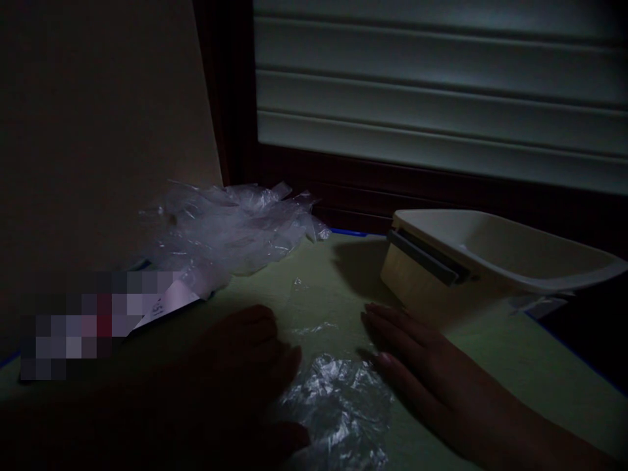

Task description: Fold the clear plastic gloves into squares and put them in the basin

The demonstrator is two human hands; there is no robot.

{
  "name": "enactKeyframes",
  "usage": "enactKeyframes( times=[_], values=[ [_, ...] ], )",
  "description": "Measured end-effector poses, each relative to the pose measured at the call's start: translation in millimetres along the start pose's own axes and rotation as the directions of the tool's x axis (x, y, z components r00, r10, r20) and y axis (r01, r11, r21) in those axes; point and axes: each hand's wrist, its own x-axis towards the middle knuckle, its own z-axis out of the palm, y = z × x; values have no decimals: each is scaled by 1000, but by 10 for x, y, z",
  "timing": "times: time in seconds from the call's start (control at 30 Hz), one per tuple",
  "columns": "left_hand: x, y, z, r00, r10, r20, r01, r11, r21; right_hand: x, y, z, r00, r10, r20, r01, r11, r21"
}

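A crinkled clear plastic bag (338, 405) lies on the pale green table surface (510, 386) between my two hands, its upper part smoothed thin. My right hand (432, 366) rests at the bag's right edge, its fingers stretched out and nothing held in them. On the bag's left side is my left hand (250, 366), in deep shadow. Its fingers are loosely bent, with the thumb apart from them near the bag's edge. Nothing shows in its grasp, though the shadow hides much of the palm.
Clear plastic bags (240, 226) lie heaped at the back left. A cream plastic bin (432, 288) with a dark handle stands at the right. A partly blurred-out printed item (167, 304) lies at left. Behind are a dark wooden frame (314, 173) and a slatted shutter (432, 85).
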Motion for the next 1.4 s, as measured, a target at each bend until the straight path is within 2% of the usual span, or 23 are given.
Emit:
enactKeyframes(
  times=[0.13,0.23,0.3,0.4,0.53,0.63,0.8,0.93,1.0,1.17,1.4],
  values=[
    [-50,-113,23,999,-46,-2,46,997,-69,9,-10,-56,998,25,-65,-25,1000,-3],
    [-138,-219,168,985,-153,-77,144,983,-113,7,-50,-122,993,-8,-119,8,1000,-4],
    [-186,-257,258,980,-195,-37,189,973,-133,6,-82,-152,995,-35,-95,38,999,35],
    [-179,-243,277,991,-136,17,137,985,-102,13,-107,-151,999,-30,-13,30,996,80],
    [-51,-130,110,998,-56,36,56,998,-1,31,-60,-92,999,16,31,-19,997,81],
    [20,-59,6,993,-65,98,63,998,27,36,2,-55,999,24,38,-28,996,87],
    [-23,-86,75,1000,-23,-5,23,1000,-8,27,38,-55,1000,29,8,-30,994,102],
    [-27,-102,98,996,-15,86,22,996,-84,26,19,-57,998,-56,17,54,992,116],
    [-4,-89,77,994,-15,105,25,996,-87,33,14,-51,998,-59,25,56,993,108],
    [27,-79,84,998,15,57,-8,993,-120,58,45,-26,1000,-3,23,0,986,168],
    [-21,-57,95,996,-39,84,48,994,-101,108,128,99,978,208,-8,-196,934,299]
  ],
)
